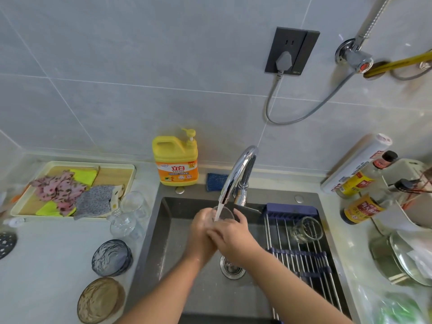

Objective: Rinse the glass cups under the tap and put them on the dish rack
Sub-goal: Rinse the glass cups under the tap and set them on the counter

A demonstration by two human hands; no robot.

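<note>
Both my hands hold one clear glass cup (225, 213) over the dark sink (168, 232). Water runs from the chrome tap (236, 174) into the cup's open mouth. My left hand (201, 232) wraps the cup's left side and my right hand (231, 237) covers its near side, so most of the cup is hidden. Another glass cup (306, 230) lies on its side on the roll-up dish rack (301, 258) across the sink's right half. Two more clear glass cups (133, 202) (124, 226) stand on the counter left of the sink.
A yellow detergent bottle (175, 160) and a blue sponge (216, 181) sit behind the sink. Two glass bowls (111, 257) (100, 300) and a tray of cloths (70, 190) lie on the left counter. Sauce bottles (361, 209), a foil roll and pans crowd the right counter.
</note>
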